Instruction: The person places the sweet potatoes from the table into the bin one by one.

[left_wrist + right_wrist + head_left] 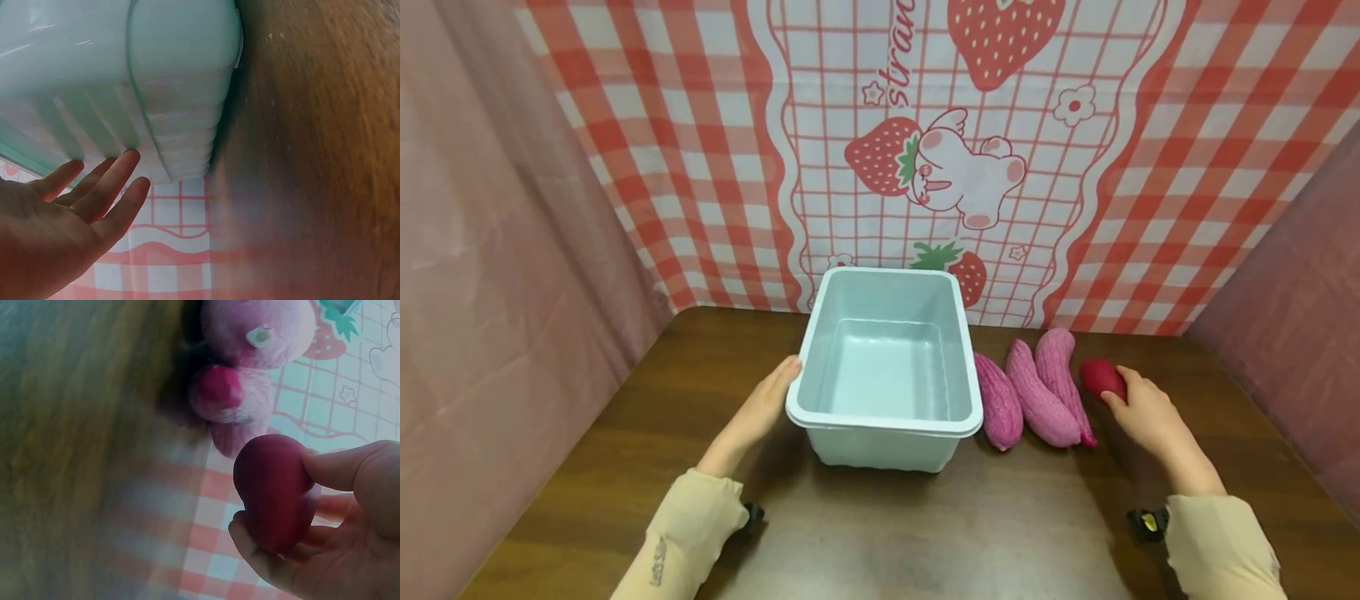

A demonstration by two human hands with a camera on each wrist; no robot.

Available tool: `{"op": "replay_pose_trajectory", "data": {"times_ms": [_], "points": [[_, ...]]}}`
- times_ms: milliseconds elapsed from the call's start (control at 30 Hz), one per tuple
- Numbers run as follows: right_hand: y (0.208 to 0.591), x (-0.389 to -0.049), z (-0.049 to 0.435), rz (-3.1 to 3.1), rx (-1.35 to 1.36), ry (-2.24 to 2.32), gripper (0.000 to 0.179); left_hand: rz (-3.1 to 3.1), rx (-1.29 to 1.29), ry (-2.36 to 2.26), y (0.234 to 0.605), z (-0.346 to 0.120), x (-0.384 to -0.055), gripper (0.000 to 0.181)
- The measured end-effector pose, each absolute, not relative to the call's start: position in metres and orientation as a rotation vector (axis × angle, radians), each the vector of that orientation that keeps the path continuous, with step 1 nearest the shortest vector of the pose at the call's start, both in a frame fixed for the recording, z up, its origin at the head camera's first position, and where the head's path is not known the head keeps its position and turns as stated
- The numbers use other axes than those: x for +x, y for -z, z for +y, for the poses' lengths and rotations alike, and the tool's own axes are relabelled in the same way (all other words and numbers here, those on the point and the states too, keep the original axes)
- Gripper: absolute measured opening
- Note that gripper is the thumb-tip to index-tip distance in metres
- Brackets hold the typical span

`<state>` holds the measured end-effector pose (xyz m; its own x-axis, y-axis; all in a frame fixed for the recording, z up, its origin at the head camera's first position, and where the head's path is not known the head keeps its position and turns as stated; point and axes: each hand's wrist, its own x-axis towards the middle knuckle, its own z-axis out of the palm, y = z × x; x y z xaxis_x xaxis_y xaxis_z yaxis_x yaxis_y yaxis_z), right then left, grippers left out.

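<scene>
A pale green plastic tub (pixel 883 450) stands in the middle of the table in the head view. My left hand (pixel 767 398) is at its left rim. In the left wrist view, its extended fingers (pixel 115 178) reach along the tub's ribbed outer wall (pixel 169 81). My right hand (pixel 1150 415) grips a smooth, dark red, mango-shaped fruit (pixel 1102 378). The right wrist view has the fruit (pixel 272 487) between the thumb and curled fingers. Left of that hand lie three long, ridged pink vegetables (pixel 1041 400), side by side next to the tub.
A red-and-white checked cloth with strawberry prints (pixel 940 167) hangs behind the brown wooden table (pixel 880 533). Pink curtains hang at the left (pixel 512 250) and at the right. The tub's inside floor (pixel 887 367) shows bare.
</scene>
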<state>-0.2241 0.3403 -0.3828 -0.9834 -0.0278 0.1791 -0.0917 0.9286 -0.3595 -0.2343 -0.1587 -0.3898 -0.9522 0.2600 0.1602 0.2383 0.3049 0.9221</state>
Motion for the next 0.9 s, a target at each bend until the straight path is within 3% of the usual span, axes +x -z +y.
{"op": "replay_pose_trajectory", "data": {"times_ms": [900], "points": [[0.362,-0.214,0.310,-2.667,0.185,-0.639,0.049,2.561,0.530,-1.782,0.393,-0.159,-0.235,0.048]]}}
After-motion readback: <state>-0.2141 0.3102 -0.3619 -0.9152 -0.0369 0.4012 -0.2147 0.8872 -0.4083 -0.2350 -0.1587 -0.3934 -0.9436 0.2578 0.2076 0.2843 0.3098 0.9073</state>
